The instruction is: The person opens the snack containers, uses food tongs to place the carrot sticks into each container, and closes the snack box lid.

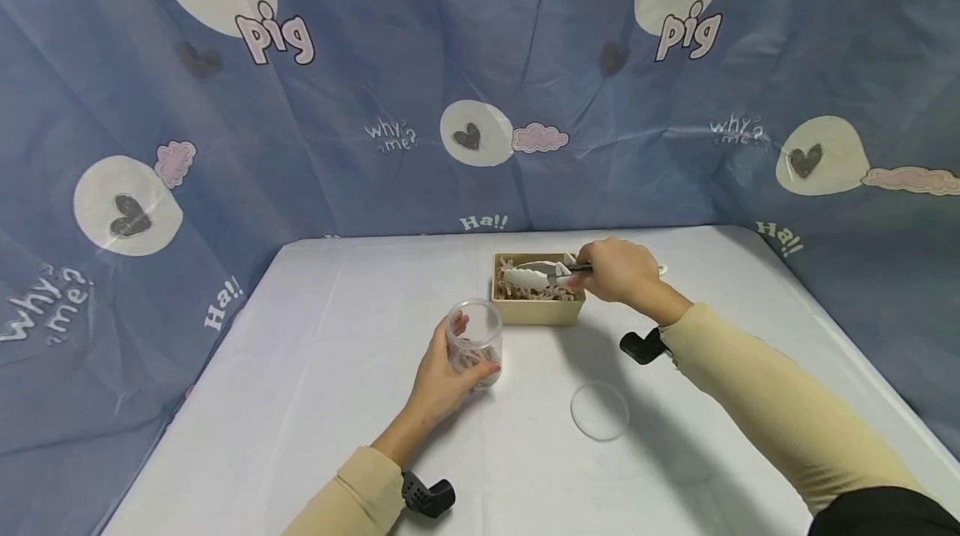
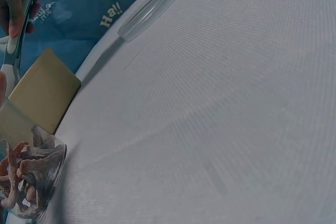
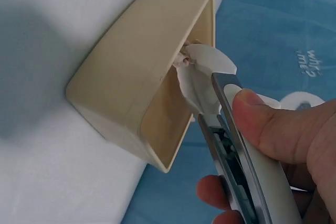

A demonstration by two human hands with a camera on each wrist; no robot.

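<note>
- R hand: closed firmly round the tongs, thumb on one arm, fingers wrapped on the other; tongs' arms a bit apart.
- Tongs: white scalloped tips reach in at the mouth of the beige box, right by the brownish twisted pcs; can't tell if a pc is pinched b/w the tips.
- L hand: curled round the clear jar, thumb at the near side, fingers round the back; partly open grip, sized to the jar.
- Clear jar: mouth up and uncovered, some similar pcs in the bottom; can't tell if its base touches the tabletop.
- Beige box: just beyond the jar, to its R; rectangular, open-topped, holds the rest of the pcs.
- Clear round lid: flat on tabletop, R of the jar, nearer the person, apart from both.
- Behind: blue printed cloth w/ "pig" lettering.
- Step in hand, prob.: working pcs b/w box & jar w/ tongs; direction not certain from this.
- Next move calls for, I'd judge: controlled squeeze on tongs, tips clear of box rim, jar held steady, mouth up.
</note>
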